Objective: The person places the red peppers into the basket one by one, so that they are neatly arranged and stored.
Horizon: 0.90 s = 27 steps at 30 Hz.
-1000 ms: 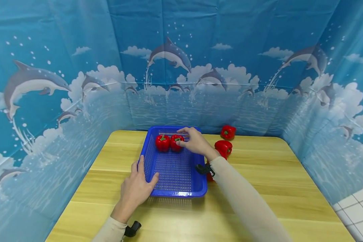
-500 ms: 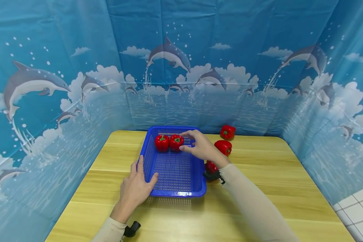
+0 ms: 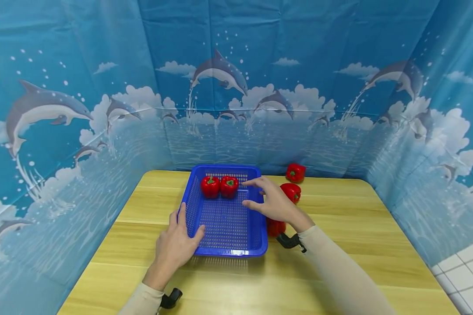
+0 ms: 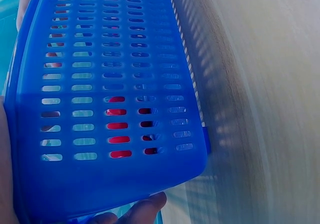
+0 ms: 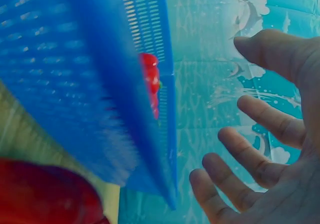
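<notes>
A blue plastic basket (image 3: 224, 252) with slotted walls stands on the table. Two red bell peppers, a left one (image 3: 210, 188) and a right one (image 3: 229, 187), sit side by side upright at its far end, green stems up. My left hand (image 3: 176, 245) holds the basket at its near left corner, thumb over the inner side; fingertips (image 4: 156, 200) show past the wall's edge in the left wrist view. My right hand (image 3: 277, 202) hovers over the basket's right rim with fingers spread and nothing in it. The right wrist view shows this hand (image 5: 270, 134) beside the basket wall.
More red bell peppers lie on the wooden table (image 3: 339, 245) right of the basket: one at the back (image 3: 295, 173), one in the middle (image 3: 291, 191), and one partly hidden under my right wrist (image 3: 276, 227). A dolphin-print curtain (image 3: 228, 131) hangs behind the table.
My right hand has drawn away from the right pepper in the basket, moving right and toward me over the rim, its fingers spread. My left hand and the basket stay in place.
</notes>
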{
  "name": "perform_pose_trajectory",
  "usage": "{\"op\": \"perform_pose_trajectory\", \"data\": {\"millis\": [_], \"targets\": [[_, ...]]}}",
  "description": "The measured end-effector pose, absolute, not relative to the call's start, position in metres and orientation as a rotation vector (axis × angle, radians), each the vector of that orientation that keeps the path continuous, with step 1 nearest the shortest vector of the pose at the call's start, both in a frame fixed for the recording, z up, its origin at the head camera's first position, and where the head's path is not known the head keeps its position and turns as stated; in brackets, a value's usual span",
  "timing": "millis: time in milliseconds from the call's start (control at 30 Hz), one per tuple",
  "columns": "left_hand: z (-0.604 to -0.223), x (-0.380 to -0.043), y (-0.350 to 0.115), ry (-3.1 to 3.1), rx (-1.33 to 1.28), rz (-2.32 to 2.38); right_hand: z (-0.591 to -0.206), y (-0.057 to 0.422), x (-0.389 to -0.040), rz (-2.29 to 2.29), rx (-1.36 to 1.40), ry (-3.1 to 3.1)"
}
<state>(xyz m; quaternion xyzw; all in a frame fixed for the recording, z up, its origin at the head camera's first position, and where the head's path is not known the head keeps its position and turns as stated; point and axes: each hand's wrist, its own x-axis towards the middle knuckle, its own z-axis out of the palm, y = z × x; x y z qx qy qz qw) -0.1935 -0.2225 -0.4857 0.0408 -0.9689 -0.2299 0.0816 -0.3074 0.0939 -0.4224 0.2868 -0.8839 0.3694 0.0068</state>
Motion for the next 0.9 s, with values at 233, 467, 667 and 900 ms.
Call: {"op": "perform_pose_trajectory", "data": {"millis": [233,467,667,900], "targets": [[-0.486,-0.193,-0.222,-2.903,0.129,-0.702,-0.434,0.110,-0.299,1.121,0.902,-2.733],[-0.484,-0.193,-0.223,-2.897,0.123,-0.690,-0.444,0.127,-0.293,1.089,0.923,-2.724],[-0.483,-0.193,-0.223,-2.892,0.120,-0.681,-0.449,0.142,-0.290,1.106,0.931,-2.735],[-0.484,-0.193,-0.223,-2.896,0.121,-0.670,-0.454,0.159,-0.287,1.113,0.950,-2.769]]}}
